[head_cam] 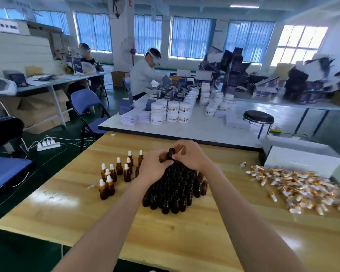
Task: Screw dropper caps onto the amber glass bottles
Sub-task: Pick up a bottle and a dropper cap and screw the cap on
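Above a dense cluster of uncapped amber bottles (pixel 175 191) on the wooden table (pixel 67 209), both hands meet around one amber bottle (pixel 168 155). My left hand (pixel 153 165) grips its body. My right hand (pixel 190 154) curls over its top; whether a cap is under those fingers is hidden. Several capped bottles (pixel 116 171) with white bulbs and gold collars stand left of the cluster. A loose heap of gold and white dropper caps (pixel 302 187) lies at the right.
A white box (pixel 302 160) sits behind the cap heap at the table's right edge. Beyond is a white table (pixel 185 128) with stacked white jars, and a person working there. Blue chairs (pixel 86 107) and a power strip (pixel 47 144) are at the left.
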